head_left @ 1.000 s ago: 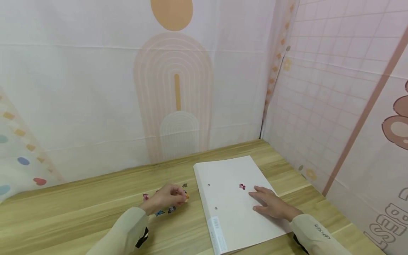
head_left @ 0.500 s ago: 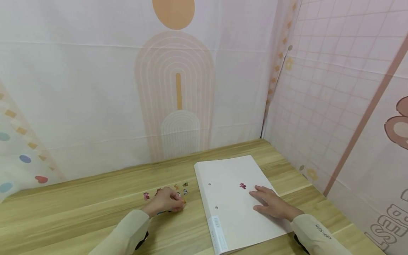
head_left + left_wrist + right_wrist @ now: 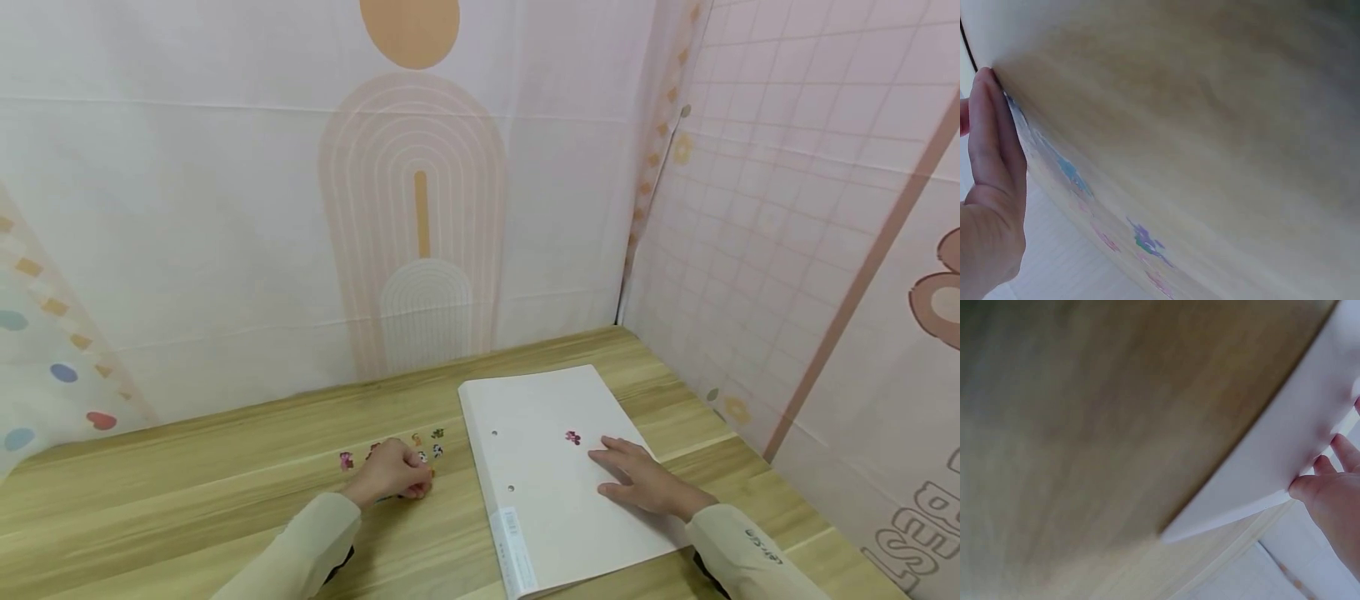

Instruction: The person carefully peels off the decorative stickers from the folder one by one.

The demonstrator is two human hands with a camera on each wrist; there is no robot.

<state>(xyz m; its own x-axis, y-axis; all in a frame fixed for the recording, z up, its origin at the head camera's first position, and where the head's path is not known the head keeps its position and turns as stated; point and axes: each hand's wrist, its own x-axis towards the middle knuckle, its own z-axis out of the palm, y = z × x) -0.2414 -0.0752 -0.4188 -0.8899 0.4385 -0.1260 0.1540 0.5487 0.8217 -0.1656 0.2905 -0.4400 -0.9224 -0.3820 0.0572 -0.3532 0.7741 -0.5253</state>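
Small cartoon-character stickers lie in a cluster on the wooden table, among them a pink sticker [image 3: 346,461], a green-brown sticker [image 3: 438,433] and a blue-and-white sticker [image 3: 437,451]. My left hand [image 3: 393,472] is bent low over the cluster and covers part of it. Its thumb and fingertips come together beside an orange sticker [image 3: 431,472]; I cannot tell whether they pinch one. In the left wrist view, the fingers reach down to the surface near a blue sticker [image 3: 1069,169]. My right hand [image 3: 637,481] rests with spread fingers on a white folder [image 3: 555,525], beside a pink-red sticker [image 3: 573,437].
The folder has two small round holes and a label [image 3: 513,533] along its left side. Behind the wooden table [image 3: 187,500] hangs a printed cloth [image 3: 225,250], and another cloth [image 3: 750,250] runs along the right side.
My left hand has drawn slightly left and toward me, uncovering several stickers along the cluster's far side. The right hand keeps its place on the folder.
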